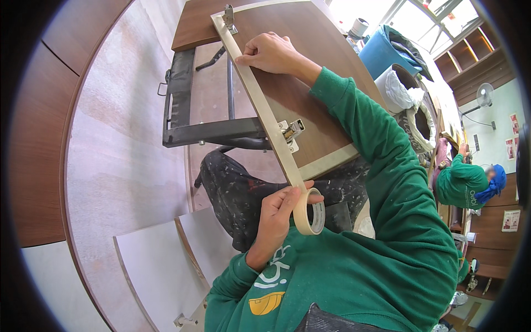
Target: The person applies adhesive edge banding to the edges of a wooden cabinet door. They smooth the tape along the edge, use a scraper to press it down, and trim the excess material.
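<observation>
A brown wood-grain cabinet door (310, 88) lies before me with pale masking tape (255, 95) along its left edge, far edge and part of the near edge. My left hand (275, 214) grips the roll of masking tape (301, 216) at the near left corner, and its strip runs from the roll onto the door's edge. Farther along that edge my right hand (272, 53) is closed, thumb and curled fingers pressed on the tape. One metal hinge (292, 130) sits between my hands; another hinge (228, 21) stands near the far corner.
A black metal stand (215, 133) is under the door. White panels (157, 265) lean at lower left. A blue bin (387, 50) and a bin with a white liner (395, 91) stand to the right. Beyond them another person (464, 180) in green works at a bench.
</observation>
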Demonstrator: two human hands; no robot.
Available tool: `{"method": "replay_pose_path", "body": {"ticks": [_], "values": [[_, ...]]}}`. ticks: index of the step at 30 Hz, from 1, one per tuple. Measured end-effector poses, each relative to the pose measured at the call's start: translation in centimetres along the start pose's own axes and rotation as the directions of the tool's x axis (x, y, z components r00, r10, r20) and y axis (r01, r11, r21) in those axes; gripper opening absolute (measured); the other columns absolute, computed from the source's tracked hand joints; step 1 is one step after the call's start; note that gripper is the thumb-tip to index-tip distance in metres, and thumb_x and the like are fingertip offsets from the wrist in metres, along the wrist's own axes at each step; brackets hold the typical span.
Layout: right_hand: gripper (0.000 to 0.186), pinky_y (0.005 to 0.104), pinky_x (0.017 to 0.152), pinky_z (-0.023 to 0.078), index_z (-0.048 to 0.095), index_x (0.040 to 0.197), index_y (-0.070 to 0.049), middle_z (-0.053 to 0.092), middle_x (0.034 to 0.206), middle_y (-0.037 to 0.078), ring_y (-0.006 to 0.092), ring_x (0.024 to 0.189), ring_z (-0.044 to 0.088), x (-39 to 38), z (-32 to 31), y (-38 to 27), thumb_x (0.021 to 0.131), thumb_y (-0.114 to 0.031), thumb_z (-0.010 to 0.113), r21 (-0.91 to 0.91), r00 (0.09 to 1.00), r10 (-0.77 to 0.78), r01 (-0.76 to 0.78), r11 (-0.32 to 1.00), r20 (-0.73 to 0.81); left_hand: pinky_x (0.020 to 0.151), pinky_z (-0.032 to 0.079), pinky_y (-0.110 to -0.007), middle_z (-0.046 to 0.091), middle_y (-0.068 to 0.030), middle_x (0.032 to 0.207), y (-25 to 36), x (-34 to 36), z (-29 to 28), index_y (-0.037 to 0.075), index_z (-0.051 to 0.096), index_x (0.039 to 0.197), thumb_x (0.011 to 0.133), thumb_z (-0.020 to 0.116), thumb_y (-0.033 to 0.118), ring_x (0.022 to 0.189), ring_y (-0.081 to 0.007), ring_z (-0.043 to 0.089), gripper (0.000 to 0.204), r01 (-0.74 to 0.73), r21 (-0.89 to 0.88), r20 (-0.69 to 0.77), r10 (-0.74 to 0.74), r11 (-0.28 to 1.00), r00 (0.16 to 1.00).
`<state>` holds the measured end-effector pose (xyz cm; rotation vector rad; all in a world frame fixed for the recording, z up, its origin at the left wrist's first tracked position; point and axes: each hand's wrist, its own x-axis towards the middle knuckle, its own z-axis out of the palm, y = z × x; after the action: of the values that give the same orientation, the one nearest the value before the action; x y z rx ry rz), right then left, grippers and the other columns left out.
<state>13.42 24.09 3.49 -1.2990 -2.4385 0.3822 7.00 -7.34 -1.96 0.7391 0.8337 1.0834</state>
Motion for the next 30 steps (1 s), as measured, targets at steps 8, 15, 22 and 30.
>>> {"method": "replay_pose_path", "body": {"ticks": [8, 15, 22, 30], "values": [[0.034, 0.0449, 0.079, 0.040, 0.077, 0.083, -0.012, 0.071, 0.076, 0.005, 0.0226, 0.081, 0.065, -0.07, -0.06, 0.03, 0.085, -0.046, 0.072, -0.006, 1.000, -0.005, 0.005, 1.000, 0.008, 0.075, 0.052, -0.023, 0.075, -0.0140, 0.102, 0.06, 0.04, 0.08, -0.005, 0.062, 0.126, 0.107, 0.042, 0.032, 0.083, -0.0097, 0.067, 0.046, 0.004, 0.005, -0.003, -0.004, 1.000, 1.000], [0.036, 0.0428, 0.077, 0.041, 0.077, 0.084, -0.012, 0.072, 0.078, 0.005, 0.0226, 0.081, 0.066, 0.00, 0.15, 0.25, 0.085, -0.047, 0.071, -0.015, 1.000, -0.009, 0.009, 1.000, 0.004, 0.075, 0.052, -0.023, 0.075, -0.0139, 0.102, 0.08, 0.11, 0.05, -0.006, 0.062, 0.126, 0.107, 0.043, 0.033, 0.081, -0.0087, 0.066, 0.047, -0.016, 0.018, 0.006, 0.016, 1.000, 1.000], [0.038, 0.0441, 0.077, 0.042, 0.077, 0.083, -0.011, 0.071, 0.077, 0.006, 0.0240, 0.081, 0.066, 0.09, -0.04, 0.01, 0.085, -0.049, 0.072, -0.041, 0.999, -0.030, 0.031, 0.999, 0.015, 0.076, 0.052, -0.023, 0.075, -0.0141, 0.102, 0.01, 0.11, -0.03, -0.006, 0.062, 0.126, 0.107, 0.043, 0.033, 0.081, -0.0086, 0.066, 0.047, -0.008, 0.008, 0.008, 0.008, 1.000, 1.000], [0.039, 0.0419, 0.075, 0.045, 0.074, 0.077, -0.009, 0.069, 0.073, 0.007, 0.0256, 0.079, 0.065, 0.01, 0.00, -0.24, 0.084, -0.048, 0.073, -0.073, 0.999, -0.042, 0.042, 0.996, 0.002, 0.077, 0.052, -0.024, 0.075, -0.0138, 0.102, -0.02, 0.03, 0.02, -0.006, 0.063, 0.125, 0.107, 0.043, 0.033, 0.082, -0.0091, 0.066, 0.047, -0.022, 0.004, 0.001, 0.022, 1.000, 1.000]]}}
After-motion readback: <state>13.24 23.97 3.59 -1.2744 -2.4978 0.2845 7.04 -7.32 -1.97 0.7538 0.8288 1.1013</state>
